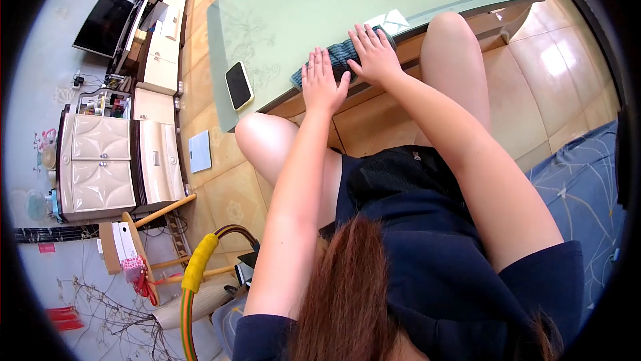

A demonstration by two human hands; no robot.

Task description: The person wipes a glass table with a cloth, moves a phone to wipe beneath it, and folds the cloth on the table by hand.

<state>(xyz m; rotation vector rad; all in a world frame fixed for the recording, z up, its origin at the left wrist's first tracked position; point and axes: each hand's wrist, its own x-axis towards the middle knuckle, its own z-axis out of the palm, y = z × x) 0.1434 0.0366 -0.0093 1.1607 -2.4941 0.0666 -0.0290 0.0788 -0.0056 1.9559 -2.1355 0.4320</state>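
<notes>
A dark teal, ribbed or striped piece of folded fabric (341,54) lies along the near edge of the glass-topped table (280,17). My left hand (325,84) rests flat on its left part, fingers stretched out and thumb apart. On the right part lies my right hand (375,58), palm down with fingers spread. Both hands cover some of the fabric, so its full shape is hidden. Left of my left hand, a phone (239,85) with a dark screen and pale case lies at the table's corner.
My knees are against the table's near side. A pale flat scale-like square (199,151) lies on the tiled floor to the left. Beyond it stand a white cabinet (100,160) and a television (103,24). A blue patterned seat cover (581,181) is at right.
</notes>
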